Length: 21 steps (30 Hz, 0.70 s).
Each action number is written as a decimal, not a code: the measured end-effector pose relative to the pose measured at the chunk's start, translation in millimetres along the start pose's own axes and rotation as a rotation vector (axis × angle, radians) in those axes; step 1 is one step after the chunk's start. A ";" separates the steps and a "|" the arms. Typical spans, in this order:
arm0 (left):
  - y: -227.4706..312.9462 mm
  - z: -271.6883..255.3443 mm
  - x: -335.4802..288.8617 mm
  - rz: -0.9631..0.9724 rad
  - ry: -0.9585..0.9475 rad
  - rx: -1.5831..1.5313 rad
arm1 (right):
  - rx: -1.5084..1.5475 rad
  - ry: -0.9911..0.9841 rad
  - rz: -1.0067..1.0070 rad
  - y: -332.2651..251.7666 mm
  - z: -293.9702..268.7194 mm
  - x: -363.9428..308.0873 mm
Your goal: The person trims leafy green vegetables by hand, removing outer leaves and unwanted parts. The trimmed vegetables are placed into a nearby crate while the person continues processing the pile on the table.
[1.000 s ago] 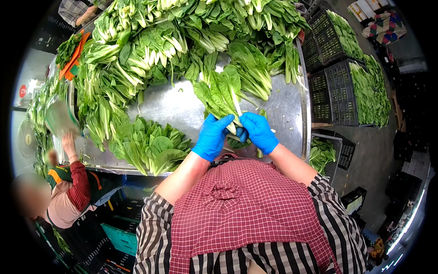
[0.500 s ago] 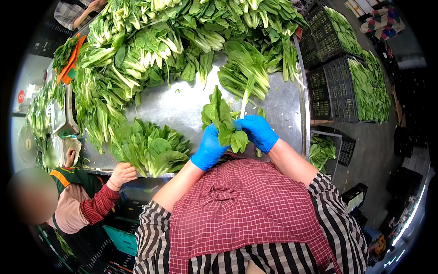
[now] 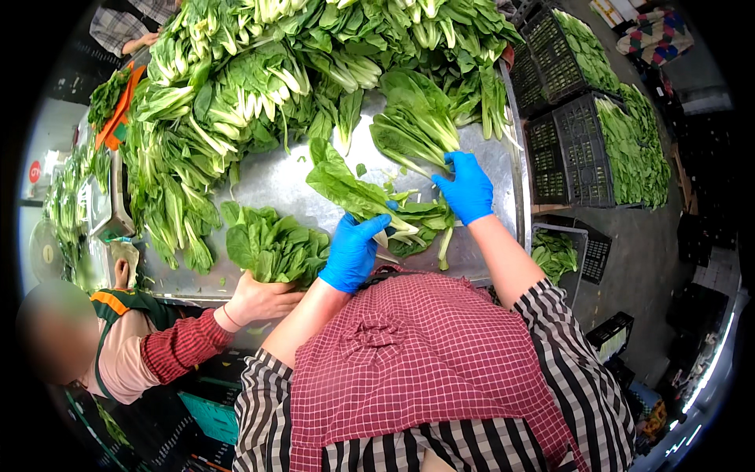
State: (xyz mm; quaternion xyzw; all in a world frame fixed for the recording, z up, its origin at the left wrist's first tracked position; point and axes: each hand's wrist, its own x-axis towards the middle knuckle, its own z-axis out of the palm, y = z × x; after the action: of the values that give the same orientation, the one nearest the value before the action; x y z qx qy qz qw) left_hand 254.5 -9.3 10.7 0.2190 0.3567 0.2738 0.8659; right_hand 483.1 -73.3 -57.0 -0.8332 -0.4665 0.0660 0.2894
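Observation:
In my blue-gloved left hand (image 3: 351, 253) is a small bunch of leafy greens (image 3: 346, 185), its pale stems between thumb and fingers and its leaves pointing up and left. My gloved right hand (image 3: 467, 189) reaches the stem ends of a larger leafy bunch (image 3: 413, 114) lying on the metal table (image 3: 271, 177). Its thumb and forefinger are spread apart at those stems. Loose leaves and a pale stalk (image 3: 445, 245) lie between my hands, partly under the held bunch. My palms' inner sides are hidden.
A large heap of greens (image 3: 252, 79) covers the table's far and left sides. At left a co-worker's hand (image 3: 263, 300) is at a pile of leaves (image 3: 275, 245). Black crates of greens (image 3: 586, 153) stand on the right, with a grey bin (image 3: 568, 256) nearer.
My right hand has left the small leaves near my left hand and moved up to the larger bunch. My left hand now holds greens tilted left. The co-worker's hand slid right, with the pile.

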 end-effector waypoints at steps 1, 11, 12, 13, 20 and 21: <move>-2.1 -2.5 1.5 -0.005 -0.005 0.002 | 0.034 -0.036 0.067 4.6 -0.1 4.2; -12.1 -20.6 10.5 -0.035 0.018 -0.020 | 0.133 -0.065 0.237 13.6 -6.6 15.5; -12.3 -19.9 10.6 -0.027 0.028 -0.022 | 0.233 -0.091 0.278 14.9 -6.6 15.7; -12.8 -19.2 10.8 -0.021 0.037 -0.028 | 0.330 -0.117 0.318 10.7 -10.2 16.9; -20.7 -30.7 19.2 -0.045 0.014 -0.105 | 1.351 -0.240 0.726 -38.5 -22.6 -11.6; -22.9 -31.6 20.8 -0.054 -0.001 -0.101 | 1.365 -0.270 0.709 -45.1 -23.3 -15.4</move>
State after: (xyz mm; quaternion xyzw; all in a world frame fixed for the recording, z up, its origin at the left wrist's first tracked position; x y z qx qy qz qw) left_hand 250.8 -7.7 -33.3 0.1652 0.3476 0.2679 0.8832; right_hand 450.0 -77.7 -15.7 -0.5550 -0.0595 0.5276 0.6404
